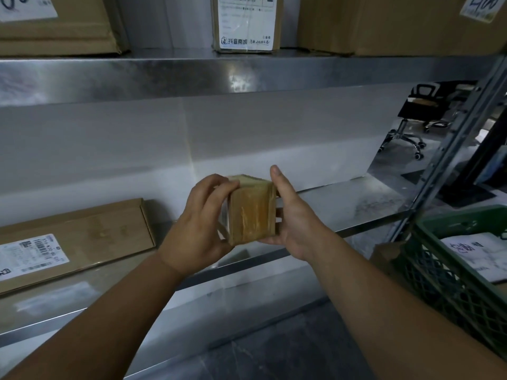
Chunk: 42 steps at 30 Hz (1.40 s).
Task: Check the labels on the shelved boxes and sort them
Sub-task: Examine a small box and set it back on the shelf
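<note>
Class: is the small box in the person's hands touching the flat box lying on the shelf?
Apart. The head view shows bare shelf between the small box and flat box.

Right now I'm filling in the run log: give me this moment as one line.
phase: label check | hands: left hand and right hand hold small taped box | label: none visible | place: above lower shelf

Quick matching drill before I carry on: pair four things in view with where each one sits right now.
Things:
1. small taped box
2. flat long carton
3. green crate
4. labelled upright parcel

Places:
A. upper shelf, centre
B. lower right, beside the rack
C. held between left hand and right hand
D. lying on middle shelf, left

Pairs: 1-C, 2-D, 3-B, 4-A
</note>
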Each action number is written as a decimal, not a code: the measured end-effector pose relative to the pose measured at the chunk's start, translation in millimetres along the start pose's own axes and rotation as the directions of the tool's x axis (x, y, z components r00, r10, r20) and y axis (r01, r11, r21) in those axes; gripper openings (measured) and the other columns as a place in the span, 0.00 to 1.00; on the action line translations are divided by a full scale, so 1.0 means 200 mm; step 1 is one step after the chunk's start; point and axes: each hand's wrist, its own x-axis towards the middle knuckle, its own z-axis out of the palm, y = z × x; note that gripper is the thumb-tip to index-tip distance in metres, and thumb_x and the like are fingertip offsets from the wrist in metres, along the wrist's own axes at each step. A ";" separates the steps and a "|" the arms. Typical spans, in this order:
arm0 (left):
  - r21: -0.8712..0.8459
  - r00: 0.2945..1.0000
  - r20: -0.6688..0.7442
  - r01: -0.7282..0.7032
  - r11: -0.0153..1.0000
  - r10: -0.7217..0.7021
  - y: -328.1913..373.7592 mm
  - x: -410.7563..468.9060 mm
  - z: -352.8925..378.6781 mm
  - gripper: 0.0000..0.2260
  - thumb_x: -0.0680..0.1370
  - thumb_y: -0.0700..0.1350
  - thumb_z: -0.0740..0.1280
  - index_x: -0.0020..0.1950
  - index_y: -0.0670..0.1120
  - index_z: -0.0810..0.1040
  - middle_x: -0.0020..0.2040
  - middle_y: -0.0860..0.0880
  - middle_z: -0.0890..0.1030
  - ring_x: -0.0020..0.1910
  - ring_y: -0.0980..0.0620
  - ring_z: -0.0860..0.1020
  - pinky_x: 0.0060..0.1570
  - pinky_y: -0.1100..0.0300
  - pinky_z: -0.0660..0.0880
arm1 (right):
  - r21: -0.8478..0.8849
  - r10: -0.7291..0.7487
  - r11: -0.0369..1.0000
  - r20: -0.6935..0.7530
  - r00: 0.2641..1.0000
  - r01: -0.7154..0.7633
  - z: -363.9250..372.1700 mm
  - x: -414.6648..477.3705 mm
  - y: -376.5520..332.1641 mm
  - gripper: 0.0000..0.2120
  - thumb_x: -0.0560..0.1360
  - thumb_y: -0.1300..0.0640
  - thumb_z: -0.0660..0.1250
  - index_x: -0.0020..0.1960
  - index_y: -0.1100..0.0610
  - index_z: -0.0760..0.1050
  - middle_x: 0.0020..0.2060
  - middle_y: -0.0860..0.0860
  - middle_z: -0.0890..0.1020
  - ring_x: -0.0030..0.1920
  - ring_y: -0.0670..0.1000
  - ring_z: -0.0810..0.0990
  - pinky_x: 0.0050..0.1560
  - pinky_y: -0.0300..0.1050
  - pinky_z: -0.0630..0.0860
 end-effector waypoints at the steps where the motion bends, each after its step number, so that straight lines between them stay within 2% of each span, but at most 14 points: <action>1: 0.033 0.999 -0.006 -0.032 0.999 0.032 0.00 -0.01 0.01 0.45 0.72 0.55 0.82 0.83 0.46 0.64 0.79 0.41 0.65 0.79 0.44 0.67 0.76 0.60 0.68 | 0.008 0.015 1.000 0.010 1.000 -0.015 0.00 -0.01 -0.01 0.28 0.74 0.22 0.67 0.63 0.41 0.83 0.60 0.54 0.88 0.60 0.59 0.87 0.62 0.66 0.85; 4: 0.064 0.998 -0.017 -0.067 0.996 0.068 -0.01 -0.03 0.03 0.45 0.72 0.58 0.81 0.83 0.47 0.63 0.79 0.39 0.65 0.78 0.40 0.68 0.74 0.52 0.74 | -0.043 0.003 0.999 0.026 1.000 -0.001 0.01 -0.02 -0.03 0.20 0.82 0.32 0.67 0.62 0.44 0.85 0.54 0.52 0.90 0.57 0.57 0.88 0.62 0.63 0.85; 7: 0.037 0.997 0.070 -0.030 0.999 0.027 -0.01 -0.04 0.02 0.55 0.66 0.68 0.83 0.84 0.50 0.60 0.83 0.42 0.61 0.80 0.40 0.65 0.72 0.47 0.74 | -0.106 -0.053 0.993 -0.014 0.998 0.052 0.01 -0.01 -0.02 0.16 0.83 0.37 0.67 0.63 0.46 0.81 0.53 0.52 0.89 0.55 0.55 0.87 0.61 0.59 0.86; 10: -0.166 0.976 0.136 0.191 0.967 -0.170 0.00 -0.03 0.00 0.60 0.62 0.77 0.78 0.86 0.57 0.54 0.87 0.51 0.55 0.85 0.47 0.58 0.79 0.48 0.64 | -0.215 -0.161 0.965 -0.045 0.986 0.148 -0.02 0.02 0.01 0.26 0.77 0.36 0.72 0.72 0.41 0.72 0.66 0.51 0.81 0.63 0.55 0.82 0.64 0.59 0.82; 13: -0.378 0.910 0.153 0.414 0.828 -0.386 0.00 -0.01 0.00 0.58 0.63 0.80 0.75 0.86 0.66 0.50 0.86 0.61 0.55 0.84 0.55 0.59 0.78 0.52 0.63 | -0.308 -0.276 0.914 0.000 0.961 0.262 -0.05 0.03 0.03 0.26 0.81 0.45 0.74 0.74 0.38 0.67 0.68 0.47 0.75 0.65 0.52 0.78 0.56 0.47 0.80; 17: -0.442 0.849 0.215 0.525 0.727 -0.483 -0.06 0.00 -0.02 0.63 0.60 0.77 0.79 0.87 0.64 0.50 0.87 0.58 0.57 0.83 0.58 0.61 0.77 0.54 0.64 | -0.389 -0.372 0.848 0.045 0.927 0.360 -0.08 0.05 0.07 0.29 0.78 0.51 0.78 0.72 0.35 0.68 0.70 0.44 0.73 0.65 0.50 0.78 0.55 0.47 0.82; 20: -0.503 0.811 0.269 0.578 0.643 -0.519 -0.08 0.00 -0.03 0.59 0.62 0.73 0.80 0.87 0.63 0.54 0.85 0.55 0.63 0.82 0.55 0.64 0.78 0.50 0.66 | -0.411 -0.397 0.817 0.108 0.911 0.405 -0.10 0.06 0.09 0.32 0.73 0.53 0.81 0.69 0.35 0.70 0.69 0.43 0.74 0.65 0.49 0.79 0.53 0.46 0.84; 22: -0.560 0.777 0.303 0.613 0.557 -0.551 -0.09 0.00 -0.04 0.55 0.63 0.73 0.79 0.85 0.63 0.60 0.82 0.54 0.69 0.80 0.53 0.69 0.77 0.47 0.69 | -0.397 -0.396 0.811 0.169 0.902 0.430 -0.12 0.06 0.10 0.34 0.69 0.56 0.81 0.67 0.35 0.71 0.68 0.44 0.77 0.63 0.51 0.82 0.50 0.46 0.85; 25: -0.676 0.708 0.363 0.648 0.351 -0.606 -0.12 -0.01 -0.06 0.52 0.61 0.72 0.82 0.82 0.61 0.69 0.76 0.51 0.77 0.74 0.48 0.77 0.78 0.40 0.70 | -0.382 -0.367 0.811 0.259 0.893 0.444 -0.15 0.07 0.09 0.36 0.65 0.60 0.79 0.68 0.39 0.70 0.66 0.48 0.79 0.62 0.55 0.83 0.54 0.52 0.86; 28: -0.722 0.673 0.466 0.664 0.193 -0.574 -0.15 -0.01 -0.08 0.53 0.59 0.66 0.87 0.80 0.56 0.72 0.71 0.46 0.83 0.70 0.43 0.81 0.76 0.35 0.71 | -0.324 -0.371 0.817 0.339 0.865 0.477 -0.16 0.07 0.09 0.32 0.66 0.64 0.76 0.63 0.40 0.72 0.70 0.49 0.78 0.66 0.58 0.82 0.60 0.63 0.83; 34: -0.746 0.692 0.568 0.662 0.078 -0.446 -0.22 -0.03 -0.09 0.50 0.64 0.50 0.88 0.82 0.42 0.70 0.73 0.33 0.78 0.72 0.34 0.77 0.73 0.40 0.73 | -0.271 -0.339 0.835 0.431 0.836 0.478 -0.19 0.09 0.08 0.29 0.67 0.68 0.74 0.61 0.47 0.69 0.75 0.48 0.74 0.71 0.53 0.80 0.64 0.66 0.81; 38: -0.762 0.709 0.545 0.642 0.090 -0.448 -0.22 -0.03 -0.08 0.41 0.68 0.42 0.83 0.79 0.38 0.73 0.74 0.28 0.73 0.67 0.35 0.78 0.72 0.41 0.73 | -0.313 -0.331 0.841 0.347 0.878 0.441 -0.17 0.09 0.10 0.30 0.67 0.62 0.75 0.61 0.36 0.72 0.74 0.44 0.73 0.73 0.47 0.76 0.68 0.62 0.80; 40: -0.761 0.696 0.528 0.642 0.093 -0.487 -0.22 -0.02 -0.07 0.41 0.67 0.41 0.84 0.78 0.38 0.74 0.74 0.28 0.73 0.67 0.36 0.80 0.72 0.42 0.75 | -0.324 -0.359 0.860 0.166 0.919 0.394 -0.16 0.11 0.13 0.32 0.69 0.57 0.77 0.65 0.34 0.70 0.72 0.42 0.73 0.73 0.47 0.74 0.70 0.56 0.79; 42: -0.751 0.689 0.496 0.646 0.137 -0.529 -0.22 -0.02 -0.05 0.39 0.66 0.41 0.84 0.76 0.39 0.77 0.72 0.31 0.77 0.65 0.38 0.82 0.70 0.45 0.78 | -0.240 -0.308 0.925 -0.023 0.951 0.294 -0.15 0.12 0.16 0.31 0.74 0.56 0.78 0.70 0.37 0.68 0.69 0.46 0.76 0.67 0.50 0.79 0.69 0.56 0.80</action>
